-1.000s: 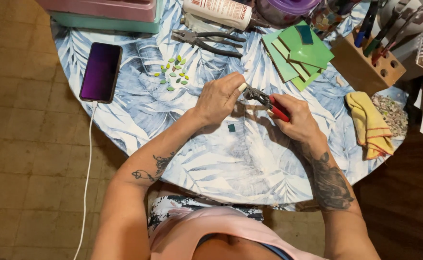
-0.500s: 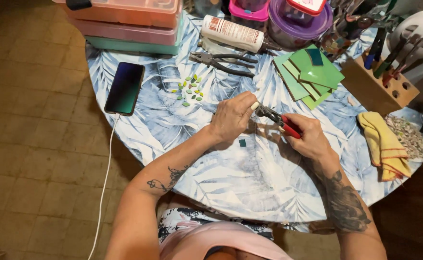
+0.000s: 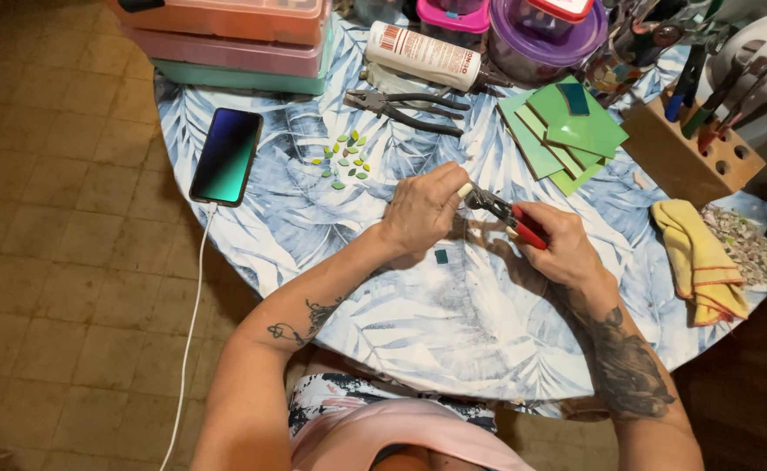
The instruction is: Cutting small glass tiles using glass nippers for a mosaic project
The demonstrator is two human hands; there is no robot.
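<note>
**Red-handled nippers held over the leaf-print table**

Red-handled metal nippers (image 3: 507, 215) sit in the right hand (image 3: 562, 249), whose grip is closed around the handles. The left hand (image 3: 418, 209) meets the tool's metal head, fingertips pinched together at its jaws; whatever small piece they hold is too tiny to make out. Both hands hover above the round table covered in a blue-and-white leaf-print cloth (image 3: 453, 331).

Just below the left hand, a small dark green square chip (image 3: 441, 255) lies flat on the cloth. Further up, a scatter of small green leaf-shaped pieces (image 3: 346, 160) lies near a pair of grey metal pliers (image 3: 405, 106). A stack of green glass sheets (image 3: 566, 131) rests beside a wooden tool block (image 3: 690, 153). A folded yellow cloth (image 3: 699, 259) lies by the table's right edge. A smartphone with a dark glowing screen (image 3: 226, 155) lies at the left edge, plugged into a white cable (image 3: 193, 314) that trails down toward the floor.
</note>
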